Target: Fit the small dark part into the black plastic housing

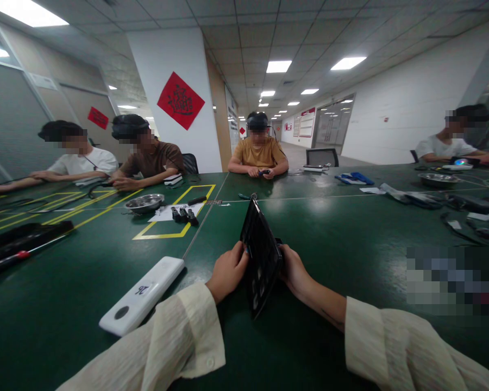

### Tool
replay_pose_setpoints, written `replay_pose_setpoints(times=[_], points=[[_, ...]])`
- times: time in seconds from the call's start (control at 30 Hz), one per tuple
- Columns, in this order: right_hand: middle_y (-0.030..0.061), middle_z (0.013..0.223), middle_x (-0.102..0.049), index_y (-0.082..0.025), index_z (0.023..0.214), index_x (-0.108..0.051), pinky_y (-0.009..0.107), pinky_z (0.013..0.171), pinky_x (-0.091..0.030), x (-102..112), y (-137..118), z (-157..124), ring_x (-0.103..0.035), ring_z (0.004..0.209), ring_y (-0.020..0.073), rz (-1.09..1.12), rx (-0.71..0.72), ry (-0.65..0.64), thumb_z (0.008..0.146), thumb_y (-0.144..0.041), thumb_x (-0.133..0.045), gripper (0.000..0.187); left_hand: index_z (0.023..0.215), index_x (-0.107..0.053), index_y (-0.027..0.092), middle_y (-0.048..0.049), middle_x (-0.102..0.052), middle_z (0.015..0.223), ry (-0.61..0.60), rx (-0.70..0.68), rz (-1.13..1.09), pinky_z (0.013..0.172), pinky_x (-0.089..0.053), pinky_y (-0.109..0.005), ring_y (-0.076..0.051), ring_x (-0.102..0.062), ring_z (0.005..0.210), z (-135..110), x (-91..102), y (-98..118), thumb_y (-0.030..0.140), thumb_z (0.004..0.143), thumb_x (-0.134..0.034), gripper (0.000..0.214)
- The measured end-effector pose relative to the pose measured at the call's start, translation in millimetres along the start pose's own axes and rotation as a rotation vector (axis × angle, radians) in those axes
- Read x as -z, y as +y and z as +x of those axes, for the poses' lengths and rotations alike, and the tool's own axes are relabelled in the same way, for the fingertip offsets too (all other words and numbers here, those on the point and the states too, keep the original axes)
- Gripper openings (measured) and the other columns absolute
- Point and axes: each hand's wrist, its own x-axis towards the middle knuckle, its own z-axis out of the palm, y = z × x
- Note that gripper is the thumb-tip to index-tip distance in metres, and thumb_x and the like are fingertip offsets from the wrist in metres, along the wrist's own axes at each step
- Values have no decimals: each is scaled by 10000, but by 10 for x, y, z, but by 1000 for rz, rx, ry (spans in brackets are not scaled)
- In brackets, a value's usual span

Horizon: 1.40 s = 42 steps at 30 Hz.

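Upright on its edge, a black flat rectangular case (257, 258) stands between my hands, its glossy dark face with several lighter marks turned toward the left. My left hand (229, 270) grips its left face, thumb pressed near the edge. From the other side my right hand (296, 269) holds it, with most of the fingers hidden behind it. I cannot make out exactly what kind of case it is. Left of my left forearm lies a white oblong device (144, 293) with a handwritten number and a dark round spot.
Beyond my hands, the green table (334, 217) bears a metal bowl (145, 203), black clips (185, 215) on paper and yellow tape outlines. A long black tray (28, 241) is at left. Cables and cloths (411, 195) lie right. A person (257, 152) sits opposite; others sit on both sides.
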Motion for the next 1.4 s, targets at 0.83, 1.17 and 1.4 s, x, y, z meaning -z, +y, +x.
replay_pose_setpoints(times=[0.83, 1.17, 1.4], points=[[-37, 528, -510, -191, 701, -524, 212, 391, -278, 6, -11, -22, -463, 454, 120, 20, -3, -21, 682, -412, -564, 225, 1102, -442, 195, -69, -626, 929, -23, 41, -12, 770, -391, -279, -197, -581, 901, -1, 10, -12, 319, 902, -215, 328], [-35, 525, -510, -191, 687, -528, 219, 404, -287, 34, 40, 35, -449, 439, 114, 8, -10, -21, 684, -422, -555, 232, 1192, -432, 161, -98, -633, 1013, -1, 56, -31, 793, -398, -284, -199, -592, 935, 6, -12, -19, 322, 917, -167, 414], [-35, 513, -501, -189, 671, -530, 220, 392, -269, 21, 16, 21, -432, 425, 112, -12, 8, -29, 693, -424, -544, 236, 1128, -441, 176, -76, -635, 929, -58, 21, 12, 744, -405, -273, -197, -599, 866, -2, 38, 29, 321, 903, -227, 342]])
